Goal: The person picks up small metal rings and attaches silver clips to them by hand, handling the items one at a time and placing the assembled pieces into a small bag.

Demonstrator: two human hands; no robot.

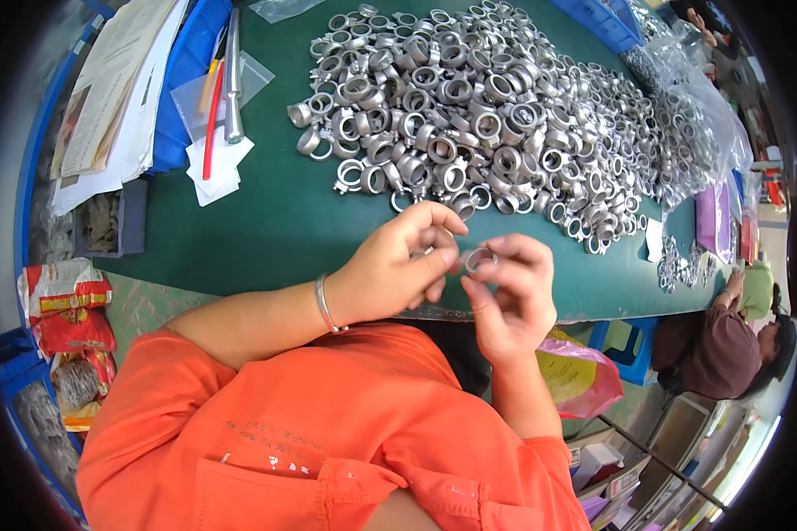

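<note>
Between the thumb and fingers of my right hand [514, 296] is a small metal ring [480, 259], pinched over the front edge of the green table [239, 239]. Beside it, almost touching, my left hand [407, 257] is curled with thumb and fingers together. A bit of grey shows among those fingers, but its kind is mostly hidden. A bracelet [327, 303] circles my left wrist. Just beyond both hands spreads a large heap of grey metal rings [452, 106], many with a small lug on the side.
Papers [115, 88] and a blue tray [181, 97] stand at the left, near a red pen [213, 124] and a metal rod [233, 80]. Plastic bags of rings [686, 133] lie at the far right. A co-worker in a brown top [713, 354] sits at the right.
</note>
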